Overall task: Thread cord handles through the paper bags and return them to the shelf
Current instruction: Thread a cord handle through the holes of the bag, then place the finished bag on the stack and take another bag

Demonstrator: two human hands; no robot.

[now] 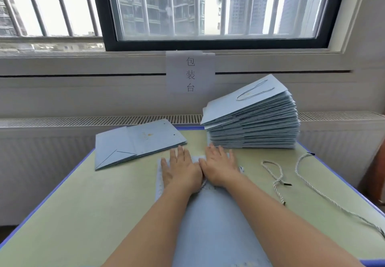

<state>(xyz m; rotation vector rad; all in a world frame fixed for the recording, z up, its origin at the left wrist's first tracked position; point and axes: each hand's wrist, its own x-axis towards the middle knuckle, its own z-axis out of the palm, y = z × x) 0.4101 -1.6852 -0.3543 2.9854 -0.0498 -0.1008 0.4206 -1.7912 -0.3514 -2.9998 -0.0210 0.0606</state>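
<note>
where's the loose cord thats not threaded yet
In the head view two loose cords lie on the green table, right of the right hand: a shorter cord and, beyond it, a longer cord trailing to the table's right edge, both in front of the bag stack.

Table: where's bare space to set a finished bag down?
Free: the table near-left, below the unthreaded bags and left of the left hand. Crowded: right side, with the tall bag stack and loose cords.
</note>
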